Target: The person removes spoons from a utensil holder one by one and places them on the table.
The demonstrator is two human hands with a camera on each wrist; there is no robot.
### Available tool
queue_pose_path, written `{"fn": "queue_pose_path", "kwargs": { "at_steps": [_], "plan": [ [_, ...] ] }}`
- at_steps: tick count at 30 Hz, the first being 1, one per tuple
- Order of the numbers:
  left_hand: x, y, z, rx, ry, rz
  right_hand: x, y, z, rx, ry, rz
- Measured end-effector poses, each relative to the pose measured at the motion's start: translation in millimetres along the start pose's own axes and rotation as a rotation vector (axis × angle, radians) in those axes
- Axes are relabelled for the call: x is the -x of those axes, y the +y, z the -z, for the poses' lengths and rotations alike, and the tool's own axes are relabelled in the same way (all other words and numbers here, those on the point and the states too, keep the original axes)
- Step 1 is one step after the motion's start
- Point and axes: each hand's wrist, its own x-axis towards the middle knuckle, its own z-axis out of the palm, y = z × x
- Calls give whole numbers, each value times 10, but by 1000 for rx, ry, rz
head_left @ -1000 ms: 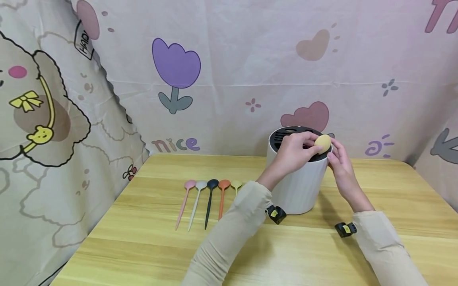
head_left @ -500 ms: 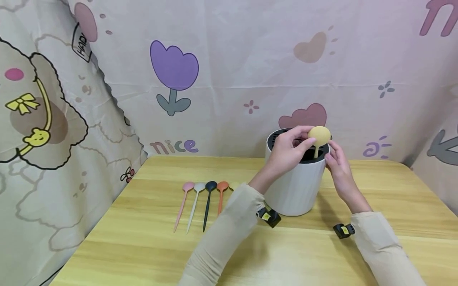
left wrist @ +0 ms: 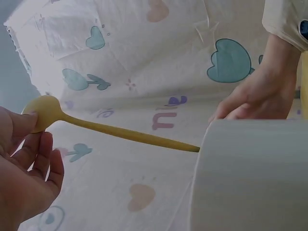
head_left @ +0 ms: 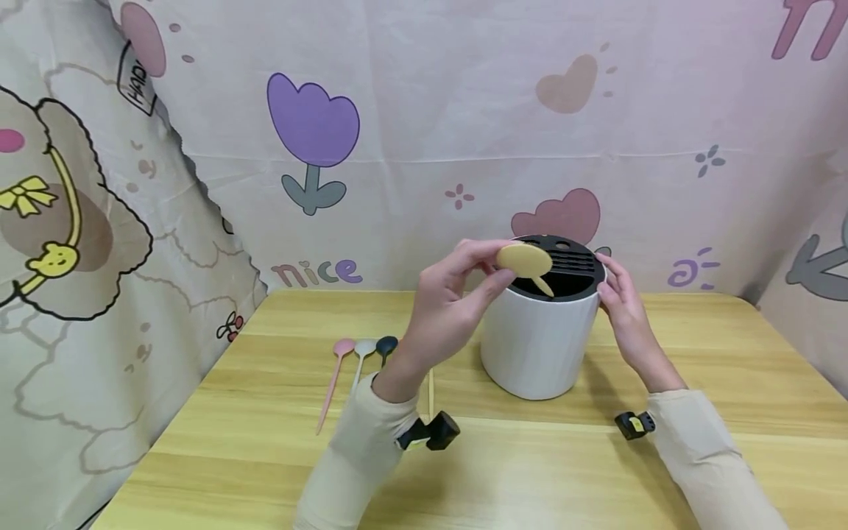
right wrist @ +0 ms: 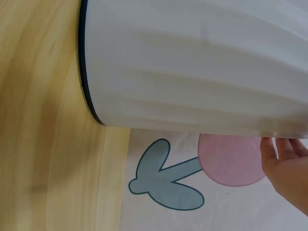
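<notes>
My left hand (head_left: 447, 302) pinches a yellow spoon (head_left: 525, 261) by its round bowl. In the left wrist view the handle of that spoon (left wrist: 130, 134) slants down, its tip right at the rim of a white cylindrical holder (head_left: 539, 346). The holder stands upright, with a black top (head_left: 576, 265) that has slots and a wide opening. My right hand (head_left: 629, 324) rests its fingertips against the holder's right side, near the rim. In the right wrist view the fingers (right wrist: 284, 161) touch the ribbed white wall.
Left of the holder, a pink spoon (head_left: 343, 346), a white spoon (head_left: 365, 347) and a dark spoon (head_left: 387, 344) lie on the wooden table (head_left: 530, 471). A yellow handle (head_left: 431, 394) shows beside my left wrist. A printed cloth (head_left: 411, 110) hangs behind.
My left hand has lifted the yellow spoon from the holder's front right opening and moved left with it, tilting it. The right hand stays at the holder. The left arm now covers the orange spoon.
</notes>
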Motion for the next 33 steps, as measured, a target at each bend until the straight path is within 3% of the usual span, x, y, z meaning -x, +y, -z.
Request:
{"fn": "queue_pose_path", "kwargs": {
  "at_steps": [6, 10, 25, 33],
  "plan": [
    [126, 181, 184, 38, 34, 8, 0, -2, 6, 5, -15, -4],
    [190, 245, 227, 14, 14, 38, 4, -7, 9, 9, -14, -1],
    [407, 279, 235, -15, -80, 106, 9, -7, 8, 4, -20, 11],
    [555, 245, 252, -7, -57, 73, 10, -15, 2, 16, -22, 2]
  ]
}}
